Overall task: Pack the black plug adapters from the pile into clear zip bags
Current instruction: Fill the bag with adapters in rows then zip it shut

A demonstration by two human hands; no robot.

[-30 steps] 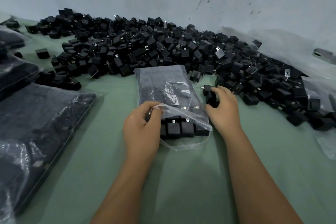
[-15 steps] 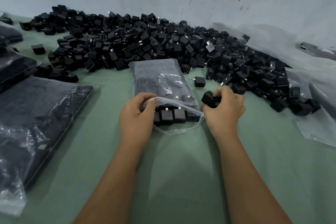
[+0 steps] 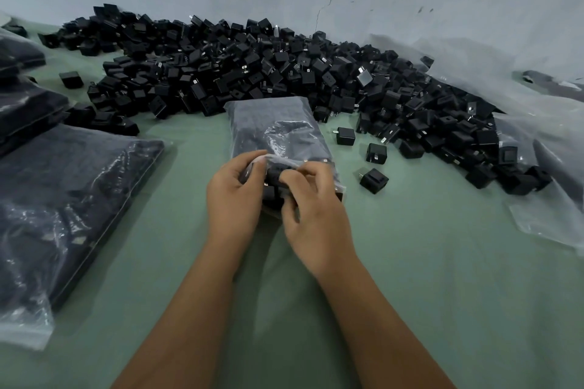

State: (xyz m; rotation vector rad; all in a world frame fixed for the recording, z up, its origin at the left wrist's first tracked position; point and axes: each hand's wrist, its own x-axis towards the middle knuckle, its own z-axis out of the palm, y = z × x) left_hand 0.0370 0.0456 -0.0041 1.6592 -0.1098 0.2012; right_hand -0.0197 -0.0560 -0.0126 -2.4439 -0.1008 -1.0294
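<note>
— Adapter (image 3: 278, 174) first: where is it?

— Between my right fingertips (image 3: 292, 178), pinched at the mouth of the bag (image 3: 278, 126). It's partly hidden by my knuckles, so I can't say how far in it sits. My right hand (image 3: 311, 215) is curled closed around it.

— And your left?

— My left hand (image 3: 235, 196) has the upper lip of the bag nipped between thumb and fingers, lifting it so the mouth gapes. Both hands are touching the bag, close together.

— So which step is this?

— Loading, I'd say. The bag lies flat on the green cloth (image 3: 410, 262), its far end up against the pile (image 3: 252, 73), and it looks nearly full: dark all the way back, with a row of adapters just inside the mouth.

— What does the next move call for?

— Pushing this one in flush beside that row without letting the lip slip from my left fingers. The plastic is slick and thin, so I'd keep it taut. After that, I judge, either another adapter or pressing the zip shut.

— Anything close to grab?

— Three loose ones (image 3: 374, 180) lie just to the right of the bag. Filled bags (image 3: 63, 199) sit well off to my left.
</note>
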